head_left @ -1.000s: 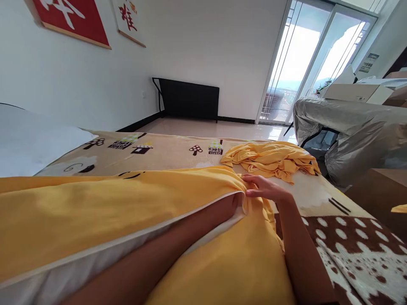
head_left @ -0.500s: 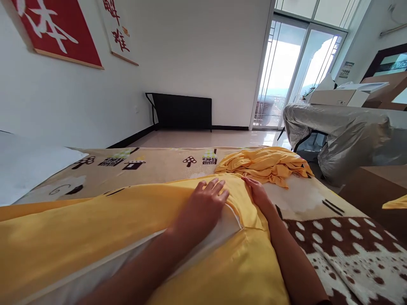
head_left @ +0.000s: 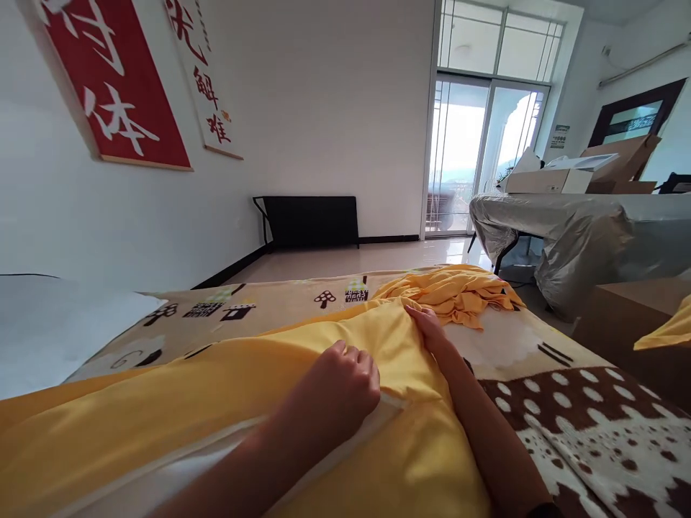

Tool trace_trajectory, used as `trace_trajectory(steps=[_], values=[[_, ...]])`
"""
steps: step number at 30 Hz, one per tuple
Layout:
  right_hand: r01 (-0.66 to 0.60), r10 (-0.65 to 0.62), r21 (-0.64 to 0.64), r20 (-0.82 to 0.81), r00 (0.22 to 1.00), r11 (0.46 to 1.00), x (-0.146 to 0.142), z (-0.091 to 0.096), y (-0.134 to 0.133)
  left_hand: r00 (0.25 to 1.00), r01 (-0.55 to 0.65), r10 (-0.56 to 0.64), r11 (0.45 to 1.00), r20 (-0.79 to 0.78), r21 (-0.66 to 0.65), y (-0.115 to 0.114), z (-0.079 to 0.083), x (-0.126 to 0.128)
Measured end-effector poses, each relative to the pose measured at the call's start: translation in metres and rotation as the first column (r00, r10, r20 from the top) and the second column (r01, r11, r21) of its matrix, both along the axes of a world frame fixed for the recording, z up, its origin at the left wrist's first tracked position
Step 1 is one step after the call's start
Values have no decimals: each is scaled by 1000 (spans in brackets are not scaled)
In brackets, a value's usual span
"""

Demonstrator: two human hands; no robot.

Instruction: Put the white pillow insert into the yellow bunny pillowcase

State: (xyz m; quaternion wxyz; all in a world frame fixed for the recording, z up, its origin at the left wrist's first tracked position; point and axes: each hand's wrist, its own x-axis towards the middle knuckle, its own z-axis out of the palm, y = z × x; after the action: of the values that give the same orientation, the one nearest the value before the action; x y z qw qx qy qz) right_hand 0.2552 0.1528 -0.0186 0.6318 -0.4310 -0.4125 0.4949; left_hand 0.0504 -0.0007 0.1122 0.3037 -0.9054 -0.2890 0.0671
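A yellow fabric cover stretches across the foreground with a long slit along it. White material shows through that slit. My left hand is curled into a fist at the right end of the slit, and its fingertips are hidden; it appears to grip the cover's edge. Up at the far right corner, my right hand pinches the cloth between thumb and fingers. Folds in the yellow fabric run between the two hands.
Beneath lies a patterned blanket in beige and brown. Crumpled yellow cloth rests just beyond my right hand. At right are a cardboard box and a plastic-covered table bearing boxes. A white sheet-like thing is at left.
My left hand's fingers, spread over the cloth before, have curled into a fist nearer to me. My right hand keeps hold of the corner. The view has tilted upward.
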Motion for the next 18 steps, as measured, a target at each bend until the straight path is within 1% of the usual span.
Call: trace_trajectory(steps=[3,4,7,10,13,16,18], values=[[51,-50,-18,55,997,999,-5,22,1,998,63,-60,983,-20,170,-14,8,-12],[68,-67,-12,74,995,998,-6,29,2,996,85,-80,975,-33,207,-20,10,-17],[141,-143,20,153,978,990,-7,49,6,993,106,-91,969,-78,223,-40,15,-30],[223,-235,77,256,938,972,-9,67,7,996,57,-46,987,-75,153,-66,18,-35],[275,-316,162,358,878,948,-12,85,3,998,-12,13,1000,-56,13,-92,24,-31],[307,-384,239,434,815,921,-14,104,-5,995,-79,69,986,-71,-148,-113,30,-27],[323,-424,284,462,779,903,-14,115,-12,993,-121,113,959,-46,-257,-123,33,-28]])
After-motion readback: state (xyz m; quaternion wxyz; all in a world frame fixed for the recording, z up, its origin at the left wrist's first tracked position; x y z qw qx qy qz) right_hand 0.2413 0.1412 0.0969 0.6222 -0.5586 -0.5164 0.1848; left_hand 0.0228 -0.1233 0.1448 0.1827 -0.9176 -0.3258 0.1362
